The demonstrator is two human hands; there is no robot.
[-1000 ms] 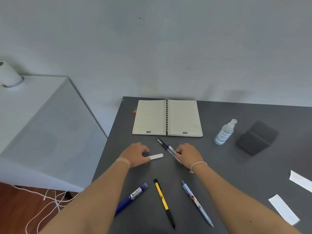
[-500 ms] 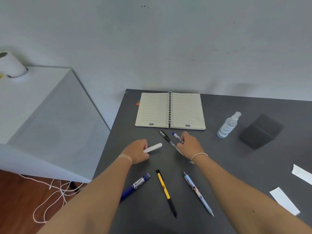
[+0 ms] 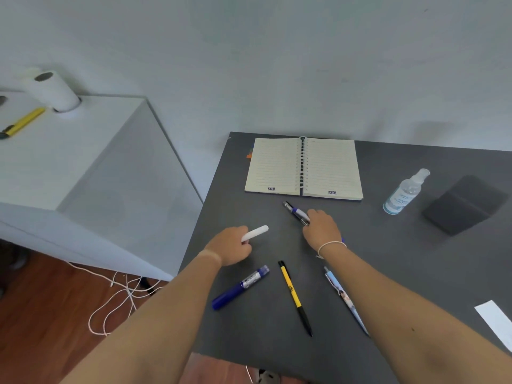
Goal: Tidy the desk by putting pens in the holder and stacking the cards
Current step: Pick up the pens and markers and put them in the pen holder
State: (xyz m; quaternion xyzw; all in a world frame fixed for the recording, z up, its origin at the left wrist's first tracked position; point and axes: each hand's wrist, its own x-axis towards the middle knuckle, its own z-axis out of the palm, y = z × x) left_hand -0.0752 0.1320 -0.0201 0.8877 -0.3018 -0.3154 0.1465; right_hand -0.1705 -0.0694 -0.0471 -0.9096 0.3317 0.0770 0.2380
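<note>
1. A dark grey desk (image 3: 388, 273) is seen against a pale wall, with a white cabinet (image 3: 83, 167) standing to its left.
2. An open spiral notebook (image 3: 303, 168) is laid flat near the desk's far edge.
3. A black holder (image 3: 462, 205) is set at the far right, with a clear spray bottle (image 3: 405, 192) just beside it on the left.
4. The left hand (image 3: 230, 246) is closed around a white pen (image 3: 255, 233), whose free end is pointed up and to the right.
5. The right hand (image 3: 322, 230) is closed on pens (image 3: 297, 213) with black and purple-and-white barrels, which stick out toward the notebook; how many are held cannot be told.
6. Three more pens are left lying on the desk nearer the person: a blue marker (image 3: 240, 286) on the left, a yellow-and-black pen (image 3: 295, 297) in the middle, and a light blue pen (image 3: 345, 299) partly covered by the right forearm.
7. A white card (image 3: 496, 322) is seen at the right edge, well apart from the holder.
8. A yellow marker (image 3: 22, 123) is laid on the cabinet top, near a white roll (image 3: 55, 91).
</note>
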